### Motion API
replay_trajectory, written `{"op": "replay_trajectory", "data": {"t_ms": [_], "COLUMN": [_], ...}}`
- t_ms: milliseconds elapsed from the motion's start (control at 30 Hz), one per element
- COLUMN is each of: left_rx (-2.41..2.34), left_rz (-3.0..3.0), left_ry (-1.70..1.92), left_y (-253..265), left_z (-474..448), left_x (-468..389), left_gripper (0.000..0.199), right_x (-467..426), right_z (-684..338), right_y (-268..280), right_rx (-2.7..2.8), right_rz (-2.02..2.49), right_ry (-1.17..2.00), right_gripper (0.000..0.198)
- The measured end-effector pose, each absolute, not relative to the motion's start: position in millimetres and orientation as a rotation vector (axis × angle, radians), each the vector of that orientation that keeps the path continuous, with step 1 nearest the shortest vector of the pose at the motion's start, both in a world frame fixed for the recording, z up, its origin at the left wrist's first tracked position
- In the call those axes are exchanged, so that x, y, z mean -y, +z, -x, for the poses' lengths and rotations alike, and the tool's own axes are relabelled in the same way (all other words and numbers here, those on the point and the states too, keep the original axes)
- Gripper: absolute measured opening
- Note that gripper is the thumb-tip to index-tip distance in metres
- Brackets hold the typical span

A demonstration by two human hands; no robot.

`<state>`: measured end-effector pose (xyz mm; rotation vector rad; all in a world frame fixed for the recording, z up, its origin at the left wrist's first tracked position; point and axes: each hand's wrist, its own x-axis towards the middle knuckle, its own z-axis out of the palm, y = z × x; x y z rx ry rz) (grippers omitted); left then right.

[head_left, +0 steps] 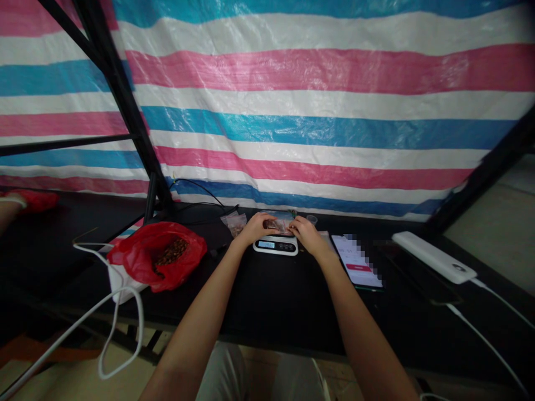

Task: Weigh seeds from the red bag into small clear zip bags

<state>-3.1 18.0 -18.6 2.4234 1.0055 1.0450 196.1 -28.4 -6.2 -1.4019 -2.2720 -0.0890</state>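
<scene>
A small white digital scale [276,245] stands on the black table [267,295] with its display lit. Over its platform lies a small clear packet of brown pieces [278,225]. My left hand [254,227] grips the packet's left end and my right hand [306,233] grips its right end, both with fingers curled over it. Another small clear bag [234,223] lies just left of my left hand.
A red plastic bag [161,255] of brown pieces sits open at the left, on a white object with a looping white cable [104,312]. A lit phone [357,260] lies right of the scale, then a dark phone [418,273] and a white power bank [434,257]. Striped tarp [292,111] hangs behind.
</scene>
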Motion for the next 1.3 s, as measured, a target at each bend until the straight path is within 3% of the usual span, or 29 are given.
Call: {"op": "replay_trajectory", "data": {"t_ms": [100, 300, 533, 733, 1300], "left_rx": [-1.051, -1.129, -1.289, -1.329, -1.313], "left_rz": [-2.351, -2.205, -2.139, -2.174, -2.274], "left_ry": [1.125, 1.438, 1.586, 1.54, 1.458], "left_y": [-16.8, -8.4, -4.5, -2.6, -3.2], "left_z": [3.4, 9.4, 19.0, 18.8, 17.5], "left_x": [-16.2, -18.9, -22.7, -19.7, -18.1], "left_gripper": [0.049, 0.028, 0.03, 0.033, 0.033], "right_x": [26.4, 32.0, 39.7, 39.7, 35.8], "right_z": [-204.1, -215.5, -215.2, -214.2, -211.6], "right_y": [-7.9, -5.1, -3.4, 0.2, -3.9], "right_rx": [2.195, 2.132, 1.985, 1.87, 1.84], "right_rz": [1.483, 1.719, 1.829, 1.837, 1.836], "right_ry": [-0.128, -0.297, -0.621, -0.554, -0.449], "right_gripper": [0.017, 0.017, 0.025, 0.018, 0.025]}}
